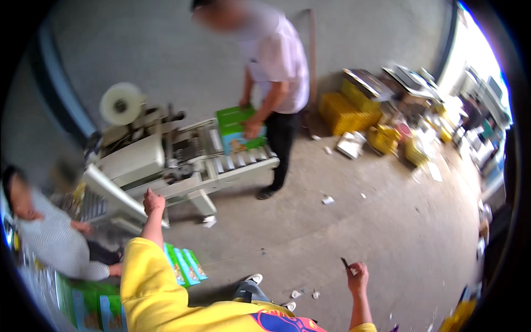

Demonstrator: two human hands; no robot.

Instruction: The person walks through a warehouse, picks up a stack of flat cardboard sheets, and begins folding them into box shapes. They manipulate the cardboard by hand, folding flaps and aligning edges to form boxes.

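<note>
My left hand is stretched forward, its fingers curled with one tip raised. It hovers beside the frame of a white carton-taping machine, and nothing shows in it. Low on the right, my right hand grips a short, thin dark tool; its exact kind is too small to make out. Across the machine, a person in a light shirt has both hands on a green and blue printed box on the rollers.
Another person bends at the left by green and blue packages. More such packages lie by my left arm. Yellow crates, bags and scrap line the back right. Paper bits litter the concrete floor.
</note>
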